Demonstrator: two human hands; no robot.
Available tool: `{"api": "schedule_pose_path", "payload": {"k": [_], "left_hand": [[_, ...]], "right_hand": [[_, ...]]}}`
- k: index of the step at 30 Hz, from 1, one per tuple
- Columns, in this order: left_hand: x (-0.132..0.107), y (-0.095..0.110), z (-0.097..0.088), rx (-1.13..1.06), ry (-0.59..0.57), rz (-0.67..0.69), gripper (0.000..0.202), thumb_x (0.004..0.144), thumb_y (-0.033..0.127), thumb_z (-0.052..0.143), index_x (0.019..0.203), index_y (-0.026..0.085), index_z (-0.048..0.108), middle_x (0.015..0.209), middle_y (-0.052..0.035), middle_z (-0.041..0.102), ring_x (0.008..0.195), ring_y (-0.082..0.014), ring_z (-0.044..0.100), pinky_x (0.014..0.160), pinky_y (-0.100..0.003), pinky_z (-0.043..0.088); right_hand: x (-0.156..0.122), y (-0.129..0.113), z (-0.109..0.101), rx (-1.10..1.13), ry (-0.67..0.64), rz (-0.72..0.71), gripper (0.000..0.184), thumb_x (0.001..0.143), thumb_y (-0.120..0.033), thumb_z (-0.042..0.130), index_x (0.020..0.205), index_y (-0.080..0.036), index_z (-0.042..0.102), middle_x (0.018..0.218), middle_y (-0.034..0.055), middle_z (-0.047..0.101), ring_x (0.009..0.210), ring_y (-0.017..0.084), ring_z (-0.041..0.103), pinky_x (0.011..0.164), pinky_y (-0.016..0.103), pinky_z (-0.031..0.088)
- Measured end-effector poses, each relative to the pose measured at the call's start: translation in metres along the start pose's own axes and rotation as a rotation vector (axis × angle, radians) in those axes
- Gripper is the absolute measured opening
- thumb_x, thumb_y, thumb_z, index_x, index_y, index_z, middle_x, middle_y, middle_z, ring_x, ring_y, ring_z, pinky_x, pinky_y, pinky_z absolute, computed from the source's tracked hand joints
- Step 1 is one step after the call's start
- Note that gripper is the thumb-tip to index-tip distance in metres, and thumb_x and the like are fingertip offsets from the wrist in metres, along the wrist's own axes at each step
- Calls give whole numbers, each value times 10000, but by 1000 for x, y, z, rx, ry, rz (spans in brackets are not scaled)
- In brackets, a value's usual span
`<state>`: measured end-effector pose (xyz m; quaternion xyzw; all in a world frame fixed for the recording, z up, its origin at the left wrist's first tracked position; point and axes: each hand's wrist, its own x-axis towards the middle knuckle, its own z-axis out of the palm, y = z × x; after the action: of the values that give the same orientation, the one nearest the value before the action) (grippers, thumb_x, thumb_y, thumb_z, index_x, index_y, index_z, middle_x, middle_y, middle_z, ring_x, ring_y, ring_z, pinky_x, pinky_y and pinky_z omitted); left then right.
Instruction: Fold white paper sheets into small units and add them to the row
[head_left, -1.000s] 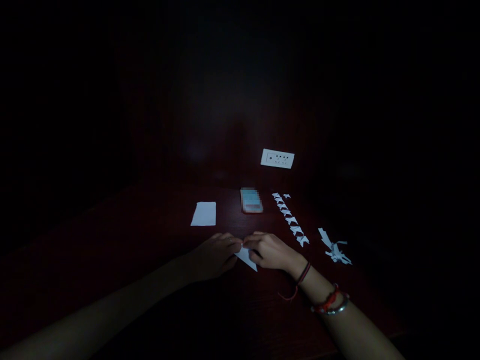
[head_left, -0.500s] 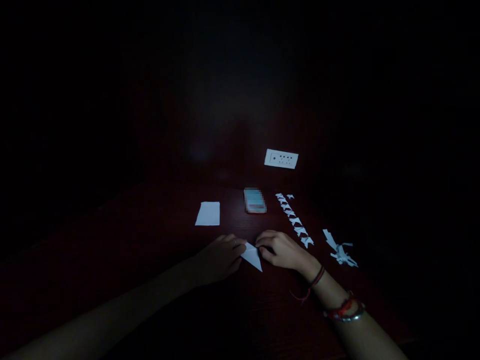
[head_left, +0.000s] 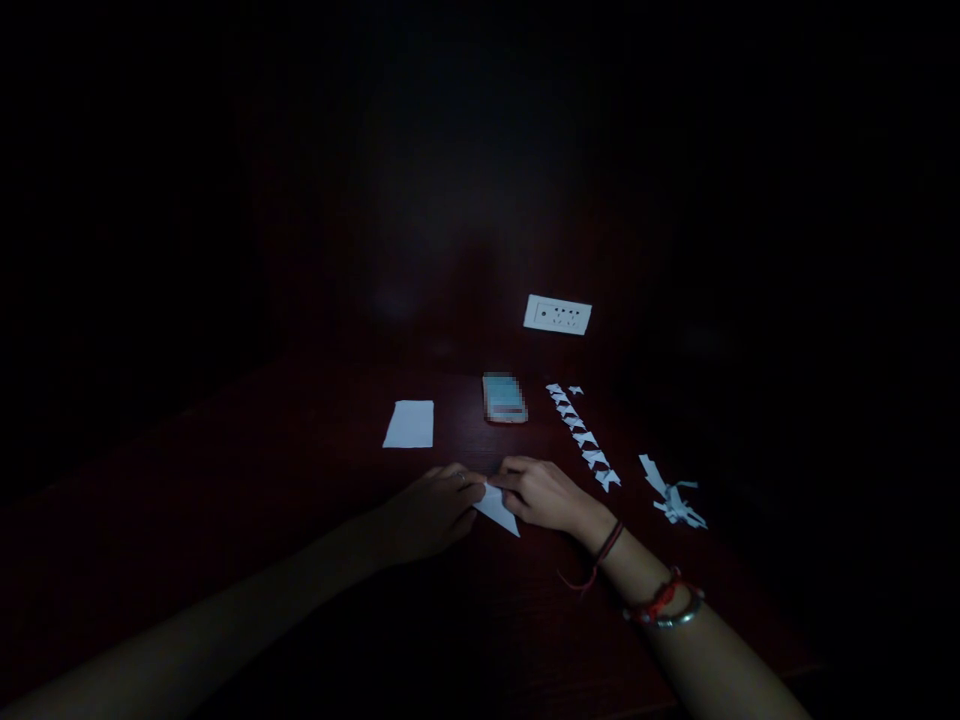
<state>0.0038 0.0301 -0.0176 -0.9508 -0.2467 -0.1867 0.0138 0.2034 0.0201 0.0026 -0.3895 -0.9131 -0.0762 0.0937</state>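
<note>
A white paper folded to a triangle [head_left: 498,511] lies on the dark red table between my hands, its point toward me. The fingers of my left hand [head_left: 439,508] are closed on its left corner. My right hand [head_left: 541,494] pinches its upper edge, thumb and fingertips near those of the left hand. Part of the paper is hidden beneath the fingers. To the right of my right hand runs a row of small folded paper pieces [head_left: 579,432], with one more small piece [head_left: 576,390] beside its far end.
A flat white paper sheet [head_left: 409,424] lies at the left, and a phone [head_left: 505,398] with a lit, blurred screen lies behind my hands. Paper strips [head_left: 677,502] sit in a heap at the right. A socket plate [head_left: 557,314] is on the back wall. The surroundings are dark.
My right hand has moved left along the paper's upper edge, closer to my left hand. The whole view has shifted slightly.
</note>
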Motion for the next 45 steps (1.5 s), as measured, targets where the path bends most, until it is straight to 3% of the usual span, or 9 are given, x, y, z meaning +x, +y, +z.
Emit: {"api": "schedule_pose_path", "payload": {"k": [22,29,34,39,45], "left_hand": [[0,1,0,111,-22,-18,295,799,182,398,1092,201,429,1081,-40,460,950,-201,411,806,-348,337],[-1,3,3,222,-16,-62,272,824,207,367,1085,172,437,987,-71,465,867,-187,453,770,-336,358],[-2,11,7,212,47,-113,268,842,220,337,1077,148,445,993,-88,478,890,-210,455,784,-364,356],[-1,20,1,105,-24,-75,218,836,158,338,965,158,514,950,-67,497,845,-179,482,751,-325,391],[-9,15,5,19,63,20,239,839,250,376,1040,165,473,1131,-73,439,1062,-205,388,887,-350,329]], "right_hand": [[-8,1,-18,-75,-169,-28,205,754,-180,410,825,-166,602,819,29,569,757,132,514,685,230,348],[-12,5,-16,29,-54,178,259,800,-215,372,963,-177,569,898,44,553,802,132,519,717,228,363],[-11,9,-3,187,19,278,323,776,-344,452,1033,-165,528,938,70,513,859,149,500,754,242,374],[-5,13,13,285,95,374,312,721,-359,532,933,-131,544,881,71,488,826,152,483,755,264,375],[-3,14,13,363,135,427,172,657,-246,608,754,-139,514,770,27,498,708,121,469,650,233,375]]}}
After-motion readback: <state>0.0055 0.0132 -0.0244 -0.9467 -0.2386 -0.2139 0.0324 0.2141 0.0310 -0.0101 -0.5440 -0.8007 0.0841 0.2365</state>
